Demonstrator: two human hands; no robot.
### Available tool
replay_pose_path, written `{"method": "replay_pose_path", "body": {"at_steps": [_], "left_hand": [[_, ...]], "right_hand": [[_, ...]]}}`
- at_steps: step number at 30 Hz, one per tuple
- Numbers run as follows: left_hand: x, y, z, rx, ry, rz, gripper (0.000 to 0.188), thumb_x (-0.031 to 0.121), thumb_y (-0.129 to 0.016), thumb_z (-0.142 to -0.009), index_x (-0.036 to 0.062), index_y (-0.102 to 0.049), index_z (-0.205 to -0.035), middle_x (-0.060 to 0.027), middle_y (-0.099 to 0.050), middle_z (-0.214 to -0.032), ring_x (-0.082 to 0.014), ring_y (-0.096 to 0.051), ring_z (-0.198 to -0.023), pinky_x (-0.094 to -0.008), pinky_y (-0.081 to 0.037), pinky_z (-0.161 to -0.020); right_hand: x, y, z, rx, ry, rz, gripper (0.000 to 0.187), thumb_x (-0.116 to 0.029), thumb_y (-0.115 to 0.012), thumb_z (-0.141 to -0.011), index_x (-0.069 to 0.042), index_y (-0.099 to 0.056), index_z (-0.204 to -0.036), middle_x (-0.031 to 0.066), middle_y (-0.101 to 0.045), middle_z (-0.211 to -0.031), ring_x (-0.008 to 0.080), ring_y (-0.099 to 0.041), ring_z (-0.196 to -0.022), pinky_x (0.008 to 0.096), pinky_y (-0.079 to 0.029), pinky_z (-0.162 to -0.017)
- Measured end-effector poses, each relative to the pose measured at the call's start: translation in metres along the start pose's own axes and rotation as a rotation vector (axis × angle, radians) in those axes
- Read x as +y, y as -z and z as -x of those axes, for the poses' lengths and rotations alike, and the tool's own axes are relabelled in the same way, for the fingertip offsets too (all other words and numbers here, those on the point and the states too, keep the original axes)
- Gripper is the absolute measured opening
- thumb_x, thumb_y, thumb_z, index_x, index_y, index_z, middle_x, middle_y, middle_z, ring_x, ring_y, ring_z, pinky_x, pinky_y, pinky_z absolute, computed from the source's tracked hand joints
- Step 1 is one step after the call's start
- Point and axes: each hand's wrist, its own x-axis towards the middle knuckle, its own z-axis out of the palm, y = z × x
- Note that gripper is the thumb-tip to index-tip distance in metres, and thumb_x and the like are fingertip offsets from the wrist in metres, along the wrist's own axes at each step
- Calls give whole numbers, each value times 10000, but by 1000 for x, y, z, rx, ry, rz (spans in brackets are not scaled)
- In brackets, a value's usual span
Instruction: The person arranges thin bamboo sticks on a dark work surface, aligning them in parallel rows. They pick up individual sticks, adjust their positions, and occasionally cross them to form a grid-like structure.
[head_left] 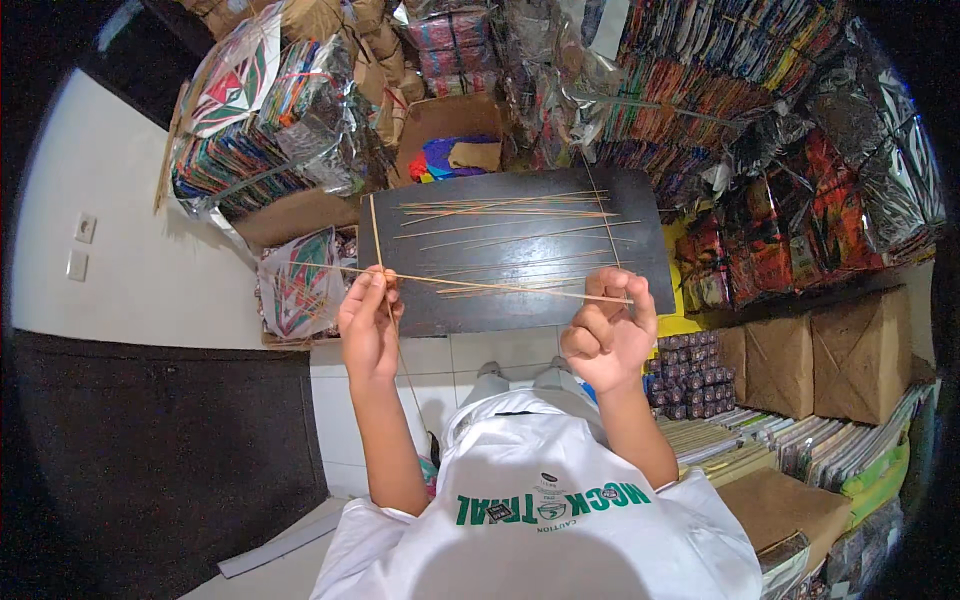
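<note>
My left hand (366,325) is closed, its thumb and fingers pinching the place where two thin bamboo sticks cross. One upright stick (376,228) runs away from me over the left end of the black table. The other, a crosswise stick (480,285), spans above the table to my right hand (612,335), whose thumb and fingertips close near its right end. From beside the right fingers a thin line (604,212) rises toward the far edge; whether it is string or a stick I cannot tell. Several loose bamboo sticks (505,210) lie on the table below.
The black table (520,314) stands before me. Beyond it are an open carton (440,115) and bundled, plastic-wrapped stacks (700,80). A box with printed sheets (305,285) sits at its left. Brown paper parcels (850,355) and small dark packs (685,375) lie to the right.
</note>
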Motion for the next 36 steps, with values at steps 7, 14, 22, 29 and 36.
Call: {"method": "replay_pose_path", "body": {"at_steps": [7, 14, 22, 29, 36], "left_hand": [[-8, -12, -4, -63, 61, -14, 164, 126, -648, -966, 34, -632, -1100, -33, -683, -958, -82, -569, -764, -237, -423, -661], [-15, -27, -2, -127, 119, -62, 153, 132, -626, -974, 49, -624, -1104, -22, -673, -968, -88, -571, -789, -244, -452, -676], [-17, -39, 3, -172, 193, -91, 142, 139, -640, -967, 58, -635, -1084, -17, -677, -963, -81, -571, -779, -247, -457, -674], [-11, -38, 0, -156, 221, -33, 143, 130, -641, -967, 38, -629, -1076, -39, -697, -949, -68, -592, -749, -228, -449, -635], [-11, -33, -1, -166, 245, -28, 137, 127, -644, -964, 43, -633, -1072, -33, -697, -949, -73, -595, -753, -227, -447, -637]], "right_hand": [[11, 12, -8, 74, -44, -84, 155, -254, -516, -1011, -167, -599, -1109, -34, -559, -1059, 82, -339, -509, 248, -279, -484], [14, 24, -11, 272, -95, 339, 241, -91, -604, -945, -163, -534, -1163, -17, -489, -1042, 53, -350, -561, 220, -286, -499], [14, 40, -8, 553, -122, 1075, 210, -138, -663, -943, -157, -601, -1143, -51, -496, -1062, 14, -379, -617, 191, -285, -508], [-5, 76, 15, 610, -60, 1802, 172, -202, -685, -933, -110, -686, -1078, -8, -510, -967, 94, -469, -791, 248, -389, -677], [-39, 93, 63, 524, -263, 2101, 220, -272, -692, -932, -57, -711, -970, 37, -586, -875, 123, -519, -743, 273, -405, -634]]}}
